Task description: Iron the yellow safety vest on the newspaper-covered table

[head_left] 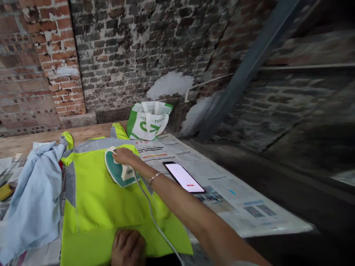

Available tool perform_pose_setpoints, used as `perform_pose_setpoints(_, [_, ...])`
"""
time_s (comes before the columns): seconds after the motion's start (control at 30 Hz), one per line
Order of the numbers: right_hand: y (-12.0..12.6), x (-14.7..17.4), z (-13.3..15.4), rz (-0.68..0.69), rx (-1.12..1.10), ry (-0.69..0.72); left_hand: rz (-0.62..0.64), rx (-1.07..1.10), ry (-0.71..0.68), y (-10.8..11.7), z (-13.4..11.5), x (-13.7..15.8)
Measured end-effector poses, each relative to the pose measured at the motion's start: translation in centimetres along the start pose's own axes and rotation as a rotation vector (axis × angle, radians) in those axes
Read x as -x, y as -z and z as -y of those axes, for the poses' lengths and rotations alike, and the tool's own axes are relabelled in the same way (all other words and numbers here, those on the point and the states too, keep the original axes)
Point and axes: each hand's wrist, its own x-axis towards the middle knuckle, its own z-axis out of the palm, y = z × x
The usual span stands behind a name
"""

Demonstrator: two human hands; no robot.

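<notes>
— Right hand (123, 156) clamped on the handle of the green-and-white iron (119, 170), sole down on the upper part of the yellow-green vest (111, 207). Left hand (128, 246) flat, fingers loosely curled, pressing the vest's near hem; holding nothing.

— And the vest itself?

— Spread over newspaper (235, 199) on the wooden table (41, 138), grey reflective bands near the shoulders. Pale blue cloth (33, 192) heaped just to the left, touching the vest's edge.

— Risks?

— Probably scorching or melting, should the iron linger on that synthetic-looking fabric or cross a grey band. White cord (155, 218) trailing across the vest, close beside the left hand: likely to snag a wrist or drag creases in. Phone (184, 177), screen lit, lying on the paper just right of the forearm; an elbow sweep could knock it toward the table's edge.

— Anything else close by?

— Green-and-white bag (148, 120) standing at the far end, well apart from the iron. Brick wall (124, 48) behind.
</notes>
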Motion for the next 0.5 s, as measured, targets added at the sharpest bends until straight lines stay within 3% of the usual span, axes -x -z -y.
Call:
perform_pose_setpoints(0.13, [-1.3,2.8,-0.2,0.032,0.048,0.102,-0.030,-0.004,0.003,0.2,-0.5,-0.5])
perform_pose_setpoints(0.23, [-1.6,3.1,0.1,0.022,0.068,0.137,-0.057,0.000,-0.001,0.2,-0.7,-0.8])
perform_pose_setpoints(0.5, [0.0,-3.0,3.2,0.015,0.003,0.070,-0.068,0.011,-0.019,-0.7,-0.4,0.2])
